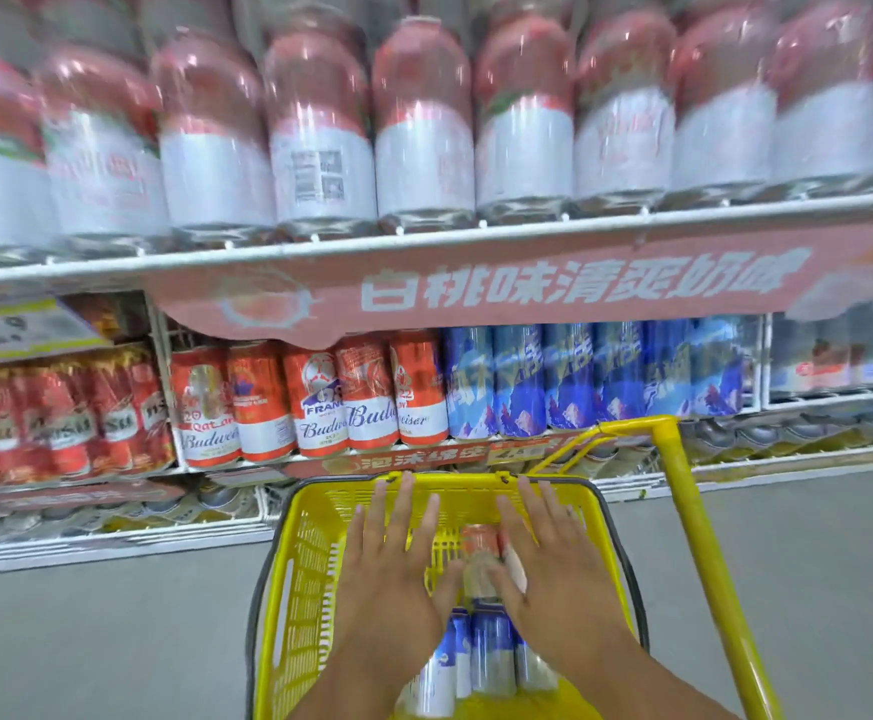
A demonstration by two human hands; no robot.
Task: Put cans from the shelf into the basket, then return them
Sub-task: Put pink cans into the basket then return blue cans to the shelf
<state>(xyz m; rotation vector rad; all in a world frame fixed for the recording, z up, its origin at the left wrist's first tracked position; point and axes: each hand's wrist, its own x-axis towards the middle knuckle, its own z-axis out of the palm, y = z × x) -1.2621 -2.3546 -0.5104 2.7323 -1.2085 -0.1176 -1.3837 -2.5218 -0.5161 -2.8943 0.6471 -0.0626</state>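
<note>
A yellow basket [309,553] stands on the floor below the shelf. Inside it lie blue cans [491,652] near me and a red-and-white can [481,558] farther in. My left hand [392,558] and my right hand [548,558] hover over the basket with fingers spread, palms down, one on each side of the red-and-white can. Neither hand holds anything. On the shelf [424,246] behind stand red Budweiser cans [314,402] and blue cans [595,376].
Large pink-and-white bottles [424,127] fill the upper shelf. The basket's yellow pull handle [683,501] rises at the right. Red cans [60,418] stand at the left under a price tag [13,330]. Grey floor [112,641] lies on both sides.
</note>
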